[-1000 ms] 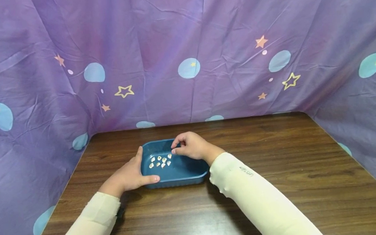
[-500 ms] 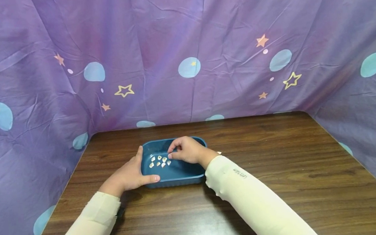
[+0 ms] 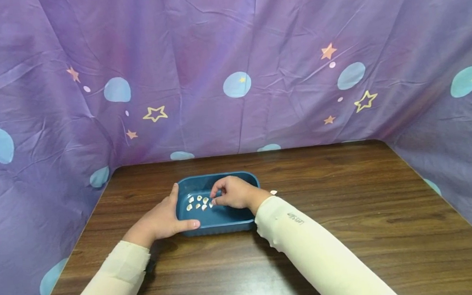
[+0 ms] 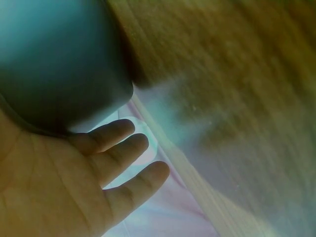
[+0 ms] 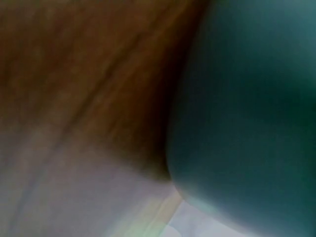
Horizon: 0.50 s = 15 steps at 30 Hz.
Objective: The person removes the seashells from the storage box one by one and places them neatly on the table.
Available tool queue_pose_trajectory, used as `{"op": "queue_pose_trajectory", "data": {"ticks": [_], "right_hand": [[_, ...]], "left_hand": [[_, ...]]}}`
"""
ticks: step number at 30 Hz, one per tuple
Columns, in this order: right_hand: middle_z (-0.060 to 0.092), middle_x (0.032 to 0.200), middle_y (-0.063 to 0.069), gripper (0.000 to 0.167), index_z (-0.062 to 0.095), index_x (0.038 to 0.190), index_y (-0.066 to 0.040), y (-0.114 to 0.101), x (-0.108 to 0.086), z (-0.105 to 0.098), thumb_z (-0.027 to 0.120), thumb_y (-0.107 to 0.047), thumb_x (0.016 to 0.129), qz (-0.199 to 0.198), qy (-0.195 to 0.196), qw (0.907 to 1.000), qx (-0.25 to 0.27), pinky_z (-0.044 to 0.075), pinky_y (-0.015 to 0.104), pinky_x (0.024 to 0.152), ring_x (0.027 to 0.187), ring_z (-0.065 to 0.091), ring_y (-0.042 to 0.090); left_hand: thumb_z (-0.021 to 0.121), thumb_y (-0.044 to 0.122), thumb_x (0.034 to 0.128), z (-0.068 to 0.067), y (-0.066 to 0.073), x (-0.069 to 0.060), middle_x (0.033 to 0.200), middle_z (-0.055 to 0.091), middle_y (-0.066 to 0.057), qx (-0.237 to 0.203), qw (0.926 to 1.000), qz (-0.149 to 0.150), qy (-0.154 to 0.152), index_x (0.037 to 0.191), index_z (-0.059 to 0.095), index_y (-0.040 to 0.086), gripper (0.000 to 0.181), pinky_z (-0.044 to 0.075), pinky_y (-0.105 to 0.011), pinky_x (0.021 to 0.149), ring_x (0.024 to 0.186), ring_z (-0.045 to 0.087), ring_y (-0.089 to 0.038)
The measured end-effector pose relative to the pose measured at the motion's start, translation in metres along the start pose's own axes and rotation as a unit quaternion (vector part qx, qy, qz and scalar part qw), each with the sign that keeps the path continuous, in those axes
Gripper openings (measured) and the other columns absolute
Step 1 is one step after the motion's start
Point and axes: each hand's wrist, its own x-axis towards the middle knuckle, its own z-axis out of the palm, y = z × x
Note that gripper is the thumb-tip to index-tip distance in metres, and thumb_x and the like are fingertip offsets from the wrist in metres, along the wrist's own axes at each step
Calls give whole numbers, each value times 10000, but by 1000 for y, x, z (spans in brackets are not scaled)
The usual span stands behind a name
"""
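Note:
A blue rectangular container (image 3: 224,227) stands on the table, with small whitish shell-like pieces (image 3: 205,200) in two rows inside its left half. My left hand (image 3: 161,219) holds the container's left end: the thumb lies over the front rim and the index finger reaches along the left side. Straight fingers (image 4: 123,153) lie beneath the container in the left wrist view. My right hand (image 3: 235,193) reaches inside, thumb and index finger bent beside the rightmost piece (image 3: 211,205). Whether they pinch a piece is hidden. Only the container's wall (image 5: 242,123) and table show in the right wrist view.
Another whitish piece (image 3: 274,192) lies on the brown wooden table (image 3: 345,204), to the right of the container. A purple curtain (image 3: 197,46) with stars and blue spots stands behind the table and along both sides.
My right hand has moved down and slightly left inside the container, covering the upper right piece. The whitish piece on the table has come out from behind my right arm. My left hand stays put.

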Motion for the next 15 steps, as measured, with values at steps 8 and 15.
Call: {"op": "queue_pose_trajectory", "data": {"ticks": [8, 15], "right_hand": [[575, 690, -62, 132, 797, 1061, -169, 0, 1, 1, 816, -202, 935, 106, -287, 9991, -288, 442, 246, 649, 654, 513, 83], [632, 777, -52, 189, 796, 1118, -185, 1, 2, 3, 822, -191, 931, 124, -445, 9980, -440, 458, 254, 677, 710, 537, 90]], "left_hand": [[764, 699, 846, 1, -2, 1, 1633, 231, -434, 0, 10000, -3, -9, 1646, -101, -64, 1403, 349, -660, 1186, 1498, 345, -550], [762, 702, 846, 1, -3, 3, 1637, 230, -429, 33, 10000, -20, 0, 1646, -101, -62, 1403, 346, -653, 1192, 1501, 345, -543]]}}
